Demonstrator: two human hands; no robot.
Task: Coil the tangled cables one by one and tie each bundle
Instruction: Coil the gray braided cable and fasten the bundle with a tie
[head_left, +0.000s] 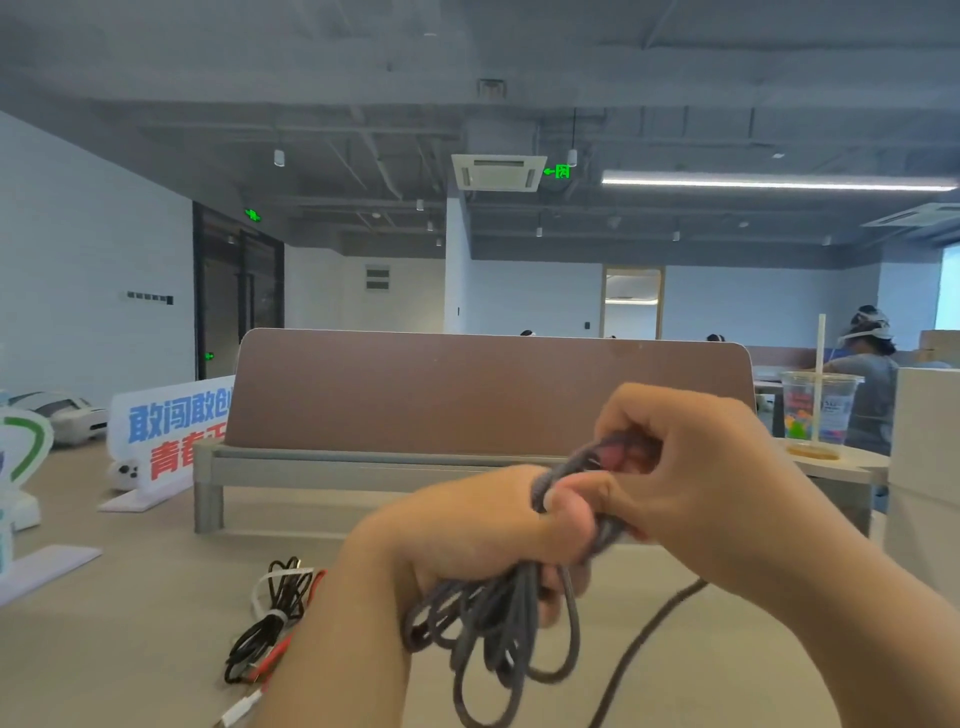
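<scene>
my left hand (467, 530) is closed tight around the top of a coil of grey cable (498, 639), held up above the table (130, 623). the loops hang down below my fist in a loose bunch, several strands side by side, none of them touching the table as far as i can tell. my right hand (691, 467) sits just beside the left, a little higher, with its fingers curled and pinching the same grey cable where it rises out of my left fist. the two hands touch at the thumbs. the loose end of the cable runs from under my hands down to the right and off the bottom edge of the view.

on the table to the left lies a black cable (270, 618) in a bundle with a white tie round its middle, and just beside it a red cable (283, 652) and a white plug (241, 713).

behind my hands stands a brown divider panel (488, 395). left of it is a white sign (171, 431) with blue and red characters. to the right a clear plastic cup (818, 415) with a straw stands on a shelf, near a white box (924, 467). a person (872, 384) with a headset sits well behind it
</scene>
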